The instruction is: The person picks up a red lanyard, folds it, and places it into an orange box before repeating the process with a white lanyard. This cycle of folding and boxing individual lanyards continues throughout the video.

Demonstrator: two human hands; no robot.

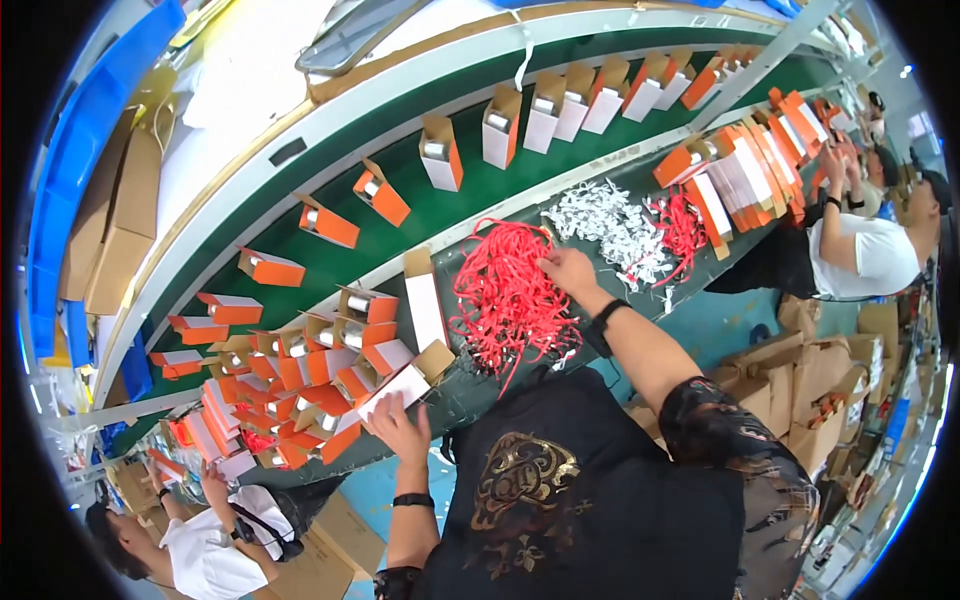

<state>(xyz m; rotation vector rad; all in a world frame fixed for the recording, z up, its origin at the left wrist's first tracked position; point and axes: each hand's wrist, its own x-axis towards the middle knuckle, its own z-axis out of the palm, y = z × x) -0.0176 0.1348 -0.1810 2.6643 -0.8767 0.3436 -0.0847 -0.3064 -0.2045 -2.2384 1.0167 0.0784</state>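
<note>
My right hand (pixel 572 274) is at the right side of a tangled pile of red wrist straps (pixel 508 290), its fingers pinched together on a strap there. The fingertips are partly lost among the red cords. My left hand (pixel 402 430) has its fingers apart and rests against the near side of a white and orange box (pixel 405 384) with its brown flaps up. Behind that box, another tall white box (pixel 424 300) lies beside the red pile. Close to my left hand are several open orange boxes (pixel 325 365) in a cluster, some with silvery contents.
A green conveyor belt (pixel 450 215) carries spaced open boxes past the far side of the bench. White straps (pixel 605 225) and a smaller red pile (pixel 680 232) lie to the right, near stacked boxes (pixel 745 170). Co-workers sit on both sides; cartons (pixel 800 390) stand behind.
</note>
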